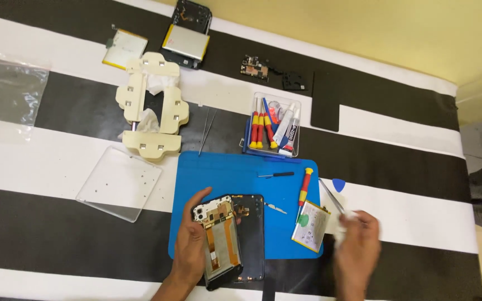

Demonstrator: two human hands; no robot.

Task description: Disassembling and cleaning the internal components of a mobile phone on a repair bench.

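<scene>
At the counter's left edge a clear plastic bag [8, 89] was seen, and near it a cream clamping jig [153, 106] with a clear plastic plate [119, 183] lying just in front. Toward the far edge, a loose battery [124, 48] and an opened phone shell [188, 34] were laid well apart from the work. On the blue mat [285, 167] at the near edge, an opened phone frame [221, 239] was clamped in the left hand [189, 248], thumb over its top corner, apparently so that it was steadied with its inner side up; a dark back cover [251, 234] lay touching it. Beyond the mat, tweezers [207, 131] and a clear tray of screwdrivers [274, 125] were placed. A red and yellow screwdriver [305, 187] and a battery [311, 224] rested at the mat's right edge, just beside the right hand [358, 251], which was closed on a white wipe [342, 222] and metal tweezers [330, 195]. A blue pick [338, 184] lay just past them.
</scene>
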